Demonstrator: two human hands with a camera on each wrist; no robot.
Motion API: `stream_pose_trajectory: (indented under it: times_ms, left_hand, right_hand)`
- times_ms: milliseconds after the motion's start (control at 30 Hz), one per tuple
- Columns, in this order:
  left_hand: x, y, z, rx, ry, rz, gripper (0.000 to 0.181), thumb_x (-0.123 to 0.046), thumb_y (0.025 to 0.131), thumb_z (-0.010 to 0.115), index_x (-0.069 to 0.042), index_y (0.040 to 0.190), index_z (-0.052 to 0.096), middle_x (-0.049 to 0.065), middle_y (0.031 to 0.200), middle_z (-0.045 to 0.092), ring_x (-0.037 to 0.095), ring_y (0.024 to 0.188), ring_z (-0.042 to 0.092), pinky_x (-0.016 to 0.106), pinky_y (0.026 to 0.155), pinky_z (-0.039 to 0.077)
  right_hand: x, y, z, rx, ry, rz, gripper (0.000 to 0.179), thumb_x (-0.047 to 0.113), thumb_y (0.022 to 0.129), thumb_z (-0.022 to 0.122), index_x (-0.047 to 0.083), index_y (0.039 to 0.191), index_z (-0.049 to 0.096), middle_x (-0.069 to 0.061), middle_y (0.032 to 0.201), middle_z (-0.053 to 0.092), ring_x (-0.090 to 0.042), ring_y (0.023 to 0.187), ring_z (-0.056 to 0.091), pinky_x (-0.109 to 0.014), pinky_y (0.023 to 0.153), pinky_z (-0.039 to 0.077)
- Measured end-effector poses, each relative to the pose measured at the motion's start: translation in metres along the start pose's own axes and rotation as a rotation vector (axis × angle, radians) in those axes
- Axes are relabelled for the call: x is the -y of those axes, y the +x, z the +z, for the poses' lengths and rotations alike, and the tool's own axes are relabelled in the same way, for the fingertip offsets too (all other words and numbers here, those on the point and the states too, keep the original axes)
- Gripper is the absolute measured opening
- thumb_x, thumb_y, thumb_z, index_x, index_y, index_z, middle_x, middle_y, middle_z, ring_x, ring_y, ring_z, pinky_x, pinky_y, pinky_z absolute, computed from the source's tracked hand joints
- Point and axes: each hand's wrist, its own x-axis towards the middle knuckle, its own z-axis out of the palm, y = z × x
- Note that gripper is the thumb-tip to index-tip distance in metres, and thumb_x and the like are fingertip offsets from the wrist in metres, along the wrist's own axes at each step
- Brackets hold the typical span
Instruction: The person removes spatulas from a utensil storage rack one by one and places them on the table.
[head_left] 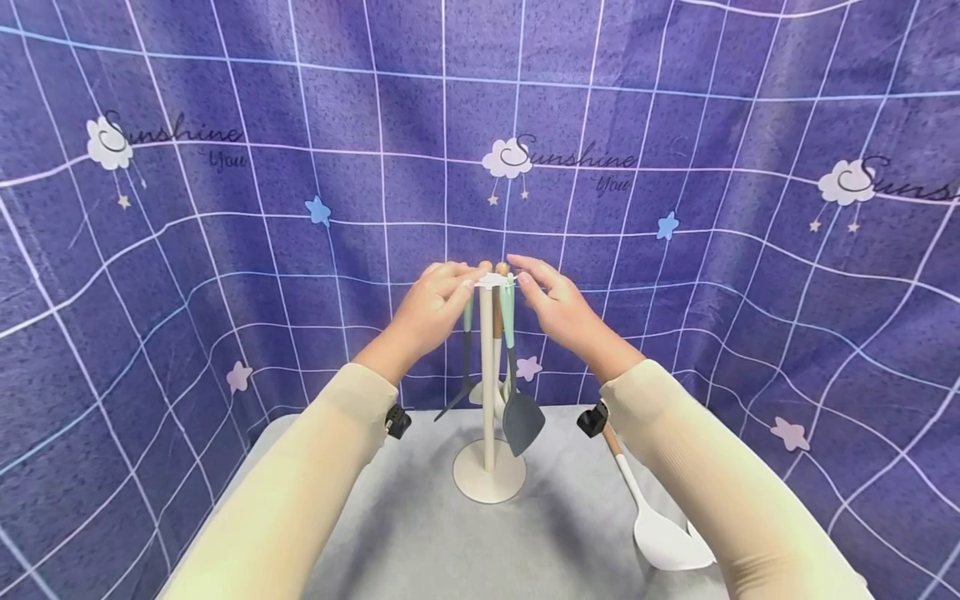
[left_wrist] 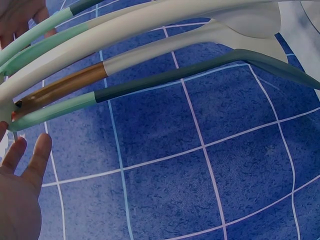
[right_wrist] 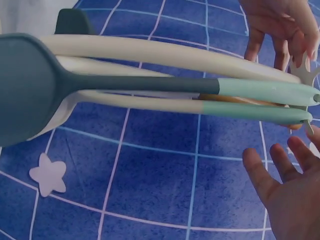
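A cream utensil stand (head_left: 488,375) rises upright from a round base, with several kitchen utensils hanging from its top hooks. Among them are a dark grey turner (head_left: 522,421) with a mint handle, another dark utensil (left_wrist: 170,75) with a mint handle, and a utensil with a brown wooden handle (left_wrist: 65,90). My left hand (head_left: 429,307) is at the left of the hook top, its thumb and index fingertips touching it. On the other side, my right hand (head_left: 564,310) has its thumb by the hooks and its fingers loosely extended. Neither hand visibly grips a utensil.
On the grey tabletop (head_left: 420,533), a white utensil (head_left: 663,537) with a wooden handle lies at the right, partly under the right forearm. Another white piece shows beside it, mostly hidden. A blue-purple gridded curtain (head_left: 375,192) surrounds the table behind and at the sides.
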Motion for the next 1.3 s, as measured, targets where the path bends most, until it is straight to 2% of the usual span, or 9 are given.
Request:
stream_pose_trajectory:
  times_ms: [100, 267, 433, 567, 667, 767, 967, 1067, 1300]
  left_hand:
    - [0.001, 0.0, -0.001, 0.001, -0.001, 0.008, 0.045, -0.033, 0.12, 0.049, -0.02, 0.159, 0.068, 0.013, 0.157, 0.07, 0.036, 0.152, 0.056, 0.056, 0.132, 0.042]
    - [0.002, -0.001, -0.001, 0.008, 0.012, 0.016, 0.046, -0.032, 0.119, 0.048, -0.021, 0.16, 0.067, 0.014, 0.159, 0.069, 0.037, 0.154, 0.055, 0.058, 0.133, 0.041]
    - [0.001, 0.0, -0.001, 0.011, 0.011, 0.02, 0.047, -0.032, 0.119, 0.048, -0.021, 0.161, 0.066, 0.012, 0.16, 0.068, 0.037, 0.154, 0.054, 0.059, 0.133, 0.041]
    - [0.0, -0.001, -0.001, 0.012, -0.004, 0.008, 0.047, -0.032, 0.119, 0.048, -0.022, 0.161, 0.066, 0.013, 0.161, 0.067, 0.036, 0.157, 0.052, 0.059, 0.134, 0.04]
    - [-0.002, -0.001, -0.003, 0.02, -0.007, -0.009, 0.046, -0.034, 0.12, 0.047, -0.023, 0.161, 0.066, 0.011, 0.162, 0.067, 0.035, 0.158, 0.051, 0.059, 0.135, 0.039]
    - [-0.003, 0.0, -0.005, 0.028, -0.007, -0.02, 0.046, -0.034, 0.12, 0.047, -0.02, 0.158, 0.069, 0.011, 0.162, 0.067, 0.035, 0.16, 0.049, 0.06, 0.136, 0.037]
    - [-0.003, 0.0, -0.009, 0.052, 0.024, -0.028, 0.049, -0.038, 0.121, 0.043, -0.022, 0.16, 0.068, 0.004, 0.157, 0.071, 0.031, 0.168, 0.039, 0.064, 0.138, 0.027]
    - [-0.004, 0.0, -0.012, 0.067, 0.051, -0.024, 0.048, -0.041, 0.121, 0.044, -0.027, 0.161, 0.066, 0.001, 0.156, 0.072, 0.029, 0.166, 0.04, 0.066, 0.135, 0.028]
    - [-0.011, 0.003, -0.017, 0.076, 0.039, -0.031, 0.052, -0.054, 0.11, 0.066, -0.025, 0.152, 0.075, 0.001, 0.15, 0.074, 0.029, 0.154, 0.049, 0.063, 0.128, 0.034]
  right_hand:
    - [0.001, 0.005, 0.003, 0.06, 0.056, -0.013, 0.053, 0.031, 0.125, 0.039, 0.012, 0.175, 0.045, -0.008, 0.185, 0.039, -0.035, 0.166, 0.047, -0.061, 0.123, 0.055]
    - [-0.001, 0.01, 0.003, 0.13, 0.111, -0.026, 0.054, 0.028, 0.126, 0.034, 0.008, 0.175, 0.042, -0.01, 0.186, 0.035, -0.039, 0.163, 0.049, -0.069, 0.116, 0.057]
    - [0.0, 0.013, -0.005, 0.164, -0.007, -0.054, 0.054, 0.031, 0.125, 0.034, 0.009, 0.174, 0.045, -0.01, 0.184, 0.039, -0.041, 0.156, 0.054, -0.068, 0.107, 0.062]
    - [0.002, 0.013, -0.011, 0.202, -0.086, -0.042, 0.057, 0.041, 0.125, 0.034, 0.019, 0.176, 0.044, -0.004, 0.184, 0.038, -0.04, 0.159, 0.053, -0.065, 0.109, 0.062]
    - [0.003, 0.013, -0.013, 0.218, -0.122, -0.036, 0.056, 0.043, 0.125, 0.034, 0.024, 0.177, 0.043, -0.003, 0.183, 0.039, -0.039, 0.148, 0.061, -0.063, 0.108, 0.062]
    - [0.002, 0.016, -0.014, 0.215, -0.142, -0.048, 0.054, 0.039, 0.125, 0.036, 0.023, 0.175, 0.046, -0.004, 0.18, 0.044, -0.035, 0.127, 0.069, -0.059, 0.101, 0.063]
    - [0.003, 0.02, -0.015, 0.215, -0.177, -0.091, 0.048, 0.028, 0.124, 0.043, 0.017, 0.169, 0.055, -0.009, 0.176, 0.05, -0.03, 0.107, 0.07, -0.047, 0.091, 0.062]
    - [0.005, 0.021, -0.017, 0.221, -0.19, -0.101, 0.046, 0.026, 0.124, 0.046, 0.015, 0.166, 0.059, -0.011, 0.175, 0.053, -0.033, 0.109, 0.072, -0.045, 0.093, 0.062]
    - [0.012, 0.019, -0.019, 0.206, -0.242, -0.08, 0.044, 0.03, 0.123, 0.049, 0.015, 0.161, 0.065, -0.01, 0.174, 0.055, -0.033, 0.139, 0.069, -0.053, 0.112, 0.061]
